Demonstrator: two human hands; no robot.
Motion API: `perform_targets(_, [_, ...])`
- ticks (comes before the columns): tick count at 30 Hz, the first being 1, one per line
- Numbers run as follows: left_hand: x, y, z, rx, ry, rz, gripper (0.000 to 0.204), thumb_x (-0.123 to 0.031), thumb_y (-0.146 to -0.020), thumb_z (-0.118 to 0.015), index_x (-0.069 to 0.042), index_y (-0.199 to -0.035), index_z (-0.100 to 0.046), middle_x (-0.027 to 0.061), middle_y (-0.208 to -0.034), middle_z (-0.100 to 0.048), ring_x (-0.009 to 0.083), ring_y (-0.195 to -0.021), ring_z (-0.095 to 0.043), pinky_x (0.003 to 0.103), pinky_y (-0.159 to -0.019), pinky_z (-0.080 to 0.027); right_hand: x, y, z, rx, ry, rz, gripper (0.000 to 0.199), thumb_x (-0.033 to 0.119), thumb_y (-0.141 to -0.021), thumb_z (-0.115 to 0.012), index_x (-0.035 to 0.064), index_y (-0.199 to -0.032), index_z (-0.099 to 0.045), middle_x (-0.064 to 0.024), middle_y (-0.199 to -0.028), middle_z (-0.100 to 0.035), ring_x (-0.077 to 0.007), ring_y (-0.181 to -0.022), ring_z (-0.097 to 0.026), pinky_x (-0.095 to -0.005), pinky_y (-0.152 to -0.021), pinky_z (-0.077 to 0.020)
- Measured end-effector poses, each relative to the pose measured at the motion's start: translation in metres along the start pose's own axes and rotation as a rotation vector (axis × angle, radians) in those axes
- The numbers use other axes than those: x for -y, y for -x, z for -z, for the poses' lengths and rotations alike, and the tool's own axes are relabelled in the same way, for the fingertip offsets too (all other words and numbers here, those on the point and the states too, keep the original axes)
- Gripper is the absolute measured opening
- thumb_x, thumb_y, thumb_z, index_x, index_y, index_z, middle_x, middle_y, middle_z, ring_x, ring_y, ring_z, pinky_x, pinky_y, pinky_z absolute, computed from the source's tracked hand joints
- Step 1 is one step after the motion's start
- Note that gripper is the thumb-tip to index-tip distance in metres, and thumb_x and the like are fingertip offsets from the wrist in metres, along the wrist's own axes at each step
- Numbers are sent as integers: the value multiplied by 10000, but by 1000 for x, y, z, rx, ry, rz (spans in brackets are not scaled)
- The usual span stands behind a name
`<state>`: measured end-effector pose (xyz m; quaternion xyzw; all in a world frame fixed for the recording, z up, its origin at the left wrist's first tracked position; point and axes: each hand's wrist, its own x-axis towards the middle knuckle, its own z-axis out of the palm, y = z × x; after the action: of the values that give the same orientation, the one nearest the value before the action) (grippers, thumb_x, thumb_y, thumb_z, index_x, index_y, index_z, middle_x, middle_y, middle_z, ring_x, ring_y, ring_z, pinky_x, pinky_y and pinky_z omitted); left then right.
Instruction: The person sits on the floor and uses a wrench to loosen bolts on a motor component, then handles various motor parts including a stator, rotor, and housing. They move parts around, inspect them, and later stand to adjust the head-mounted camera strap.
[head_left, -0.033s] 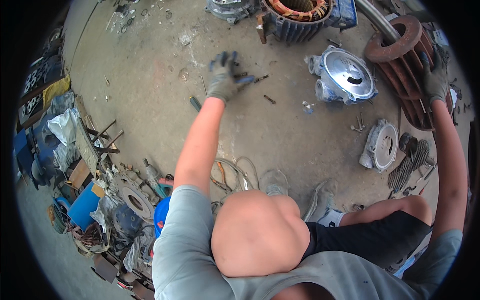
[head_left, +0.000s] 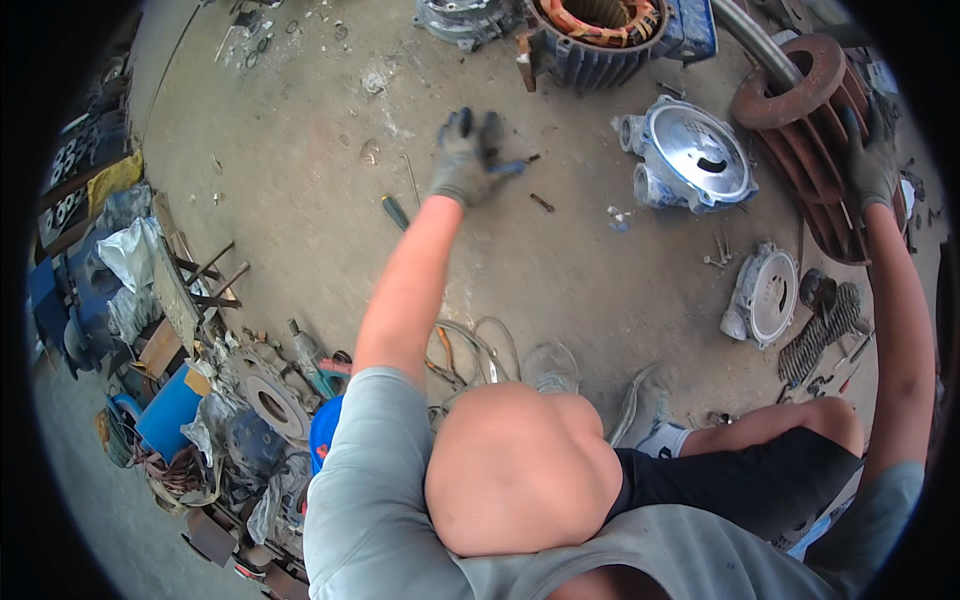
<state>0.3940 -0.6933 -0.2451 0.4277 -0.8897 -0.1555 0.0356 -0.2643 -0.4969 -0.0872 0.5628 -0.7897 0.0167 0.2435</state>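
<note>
- The left hand (head_left: 465,160), in a dark grey work glove, is stretched far out over the concrete floor (head_left: 300,200), fingers spread and nothing clasped.
- A small dark bolt (head_left: 541,203) lies on the floor just right of that glove, its long axis running slantwise; the left hand is by far the nearer.
- The gloved right hand (head_left: 872,165) is laid on the rusty ribbed motor housing (head_left: 815,150); whether it is closed around the rim cannot be told.

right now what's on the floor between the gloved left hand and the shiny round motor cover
In the head view, a short dark bolt lies on the bare concrete between the left hand and the shiny cover.
</note>
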Motion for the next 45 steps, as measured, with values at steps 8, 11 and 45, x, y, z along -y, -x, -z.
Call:
perform_targets(8, [-77,54,-58,129,149,-363,520,-412,-916,-772,-228,-1393,-681,155,-1530,-565,400,-1479,-460,553,-1247,-341,17,2,13,71,59,-131,660,438,-1090,-580,51,-1614,-472,-192,-1715,-386,-357,-1619,-305,-445,-1326,-239])
perform_targets(11, [-36,34,-71,106,147,-359,328,-267,-961,-688,-207,-1282,-712,87,-1438,-633,355,-1407,-529,531,-1191,-403,20,4,15,18,7,-92,647,412,-1092,-582,62,-1623,-460,-188,-1725,-374,-355,-1623,-300,-440,-1327,-238])
perform_targets(45, [-42,-250,105,-247,740,251,577,-493,-1085,-558,50,-1115,-753,202,-979,-780,386,-876,-698,477,-828,-518,59,-6,64,217,-73,-378,795,602,-998,-642,164,-1635,-458,-160,-1606,-515,-361,-1483,-471,-515,-1263,-329])
